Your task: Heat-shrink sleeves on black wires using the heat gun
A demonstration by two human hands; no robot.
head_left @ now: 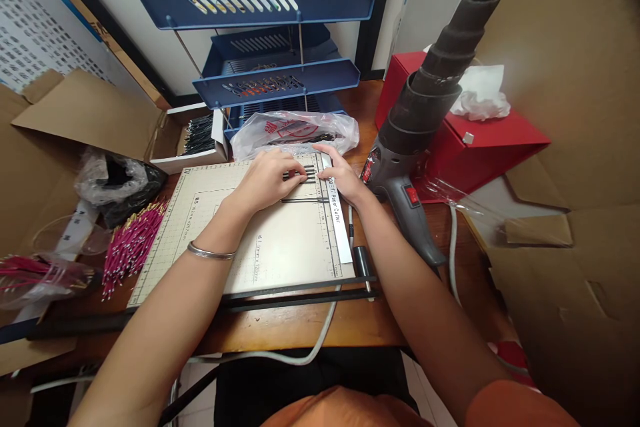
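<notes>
A cream paper cutter [295, 240] with printed grid lines lies on the table in front of me. Thin black strips [305, 200], maybe tubing, lie across its upper right part near the white guide bar [340, 227] marked "Paper Cutter". My left hand [273, 179] rests over the board, its thumb and fingertips pinched together at several short black strips. Opposite it, my right hand [344, 177] lies over the guide bar's upper end. Its thumb and index finger are apart, the thumb tip close to the ends of the strips.
A grey heat gun [417, 120] stands on the right before a red tissue box [490, 140]. Behind the board are a plastic bag [295, 133] and a blue rack [275, 83]. Pink wire pieces [134, 240] lie left; the cutter's black handle [361, 263] is at front right.
</notes>
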